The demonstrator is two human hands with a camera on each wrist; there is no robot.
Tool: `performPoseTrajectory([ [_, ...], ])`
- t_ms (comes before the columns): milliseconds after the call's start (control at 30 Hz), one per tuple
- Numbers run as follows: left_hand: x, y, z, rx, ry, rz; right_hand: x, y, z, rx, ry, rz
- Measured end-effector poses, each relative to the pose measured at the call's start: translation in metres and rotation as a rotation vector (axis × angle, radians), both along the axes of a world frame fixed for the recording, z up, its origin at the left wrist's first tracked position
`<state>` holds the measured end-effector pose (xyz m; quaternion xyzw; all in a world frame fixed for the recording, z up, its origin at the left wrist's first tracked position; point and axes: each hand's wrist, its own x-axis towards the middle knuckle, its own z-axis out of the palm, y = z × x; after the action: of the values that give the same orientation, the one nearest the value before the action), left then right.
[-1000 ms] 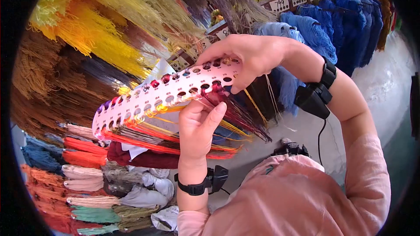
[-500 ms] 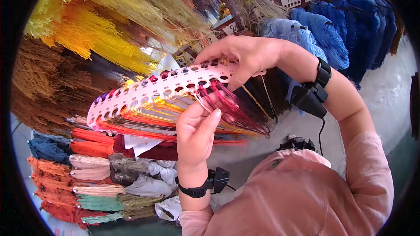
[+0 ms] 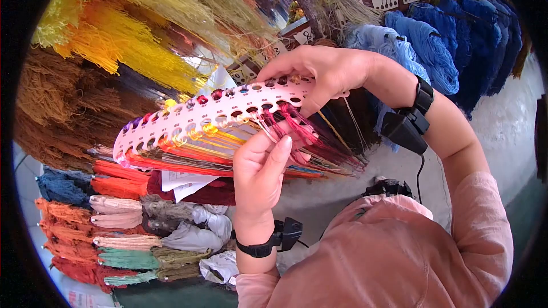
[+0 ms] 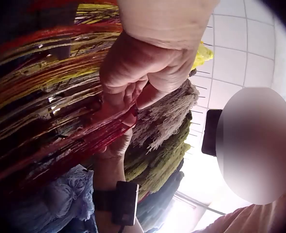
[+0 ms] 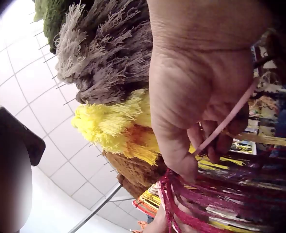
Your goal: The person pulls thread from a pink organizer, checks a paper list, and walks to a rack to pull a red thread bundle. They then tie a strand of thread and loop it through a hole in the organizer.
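- Perforated card [image 3: 211,117]: long pinkish-white strip with two rows of round holes, held up mid-frame in the head view, tilted, its low end at 9 o'clock and its high end at 2 o'clock. Coloured threads are looped through most holes.
- Right hand [image 3: 322,74]: clamped on the card's high end, thumb under and fingers over the edge (the right wrist view shows the card edge-on between thumb and fingers).
- Left hand [image 3: 260,171]: below the card at 6 o'clock, fingers curled, pinching the magenta thread bundle [image 3: 297,128] that hangs from holes near the high end.
- Thread fringe [image 3: 194,156]: red, orange and yellow strands fanning from the card's lower edge toward 4 o'clock, passing over the left hand.
- Yellow skeins [image 3: 114,39]: hanging at 10 o'clock, close behind the card's upper edge; brown skeins just beside them toward 9 o'clock.
- Blue skeins [image 3: 434,45]: hung in a row at 2 o'clock, behind the right forearm.
- Folded skeins [image 3: 114,228]: orange, cream, green and grey, stacked at 7 o'clock, well below the card's low end.
- Open room: a pale bare floor [image 3: 502,119] lies at 3 o'clock beyond the right arm; elsewhere yarn crowds the card on all edges.
- Number label [image 3: 383,1]: white tag above the blue skeins, reading "799" (neighbouring tags too small to read).
- Paper slip [image 3: 180,182]: white, under the fringe; no writing legible.
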<state>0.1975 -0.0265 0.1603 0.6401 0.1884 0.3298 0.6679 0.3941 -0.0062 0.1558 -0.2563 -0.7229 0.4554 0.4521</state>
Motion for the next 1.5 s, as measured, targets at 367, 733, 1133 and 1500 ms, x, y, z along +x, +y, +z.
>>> performPoseTrajectory([
  [367,-0.001,-0.007,0.000,-0.033,0.042,0.006,-0.004,0.000,-0.001,-0.100,0.015,0.084],
  [733,-0.052,-0.008,-0.032,0.303,0.406,-0.180,0.009,-0.032,0.004,0.245,-0.249,-0.196],
  [1133,-0.225,0.047,-0.034,-0.238,0.015,0.847,-0.015,-0.096,-0.013,0.118,-0.806,-0.051],
  [1500,-0.189,0.148,0.037,-0.372,0.525,0.254,-0.042,-0.099,-0.072,-0.062,-1.008,0.022],
])
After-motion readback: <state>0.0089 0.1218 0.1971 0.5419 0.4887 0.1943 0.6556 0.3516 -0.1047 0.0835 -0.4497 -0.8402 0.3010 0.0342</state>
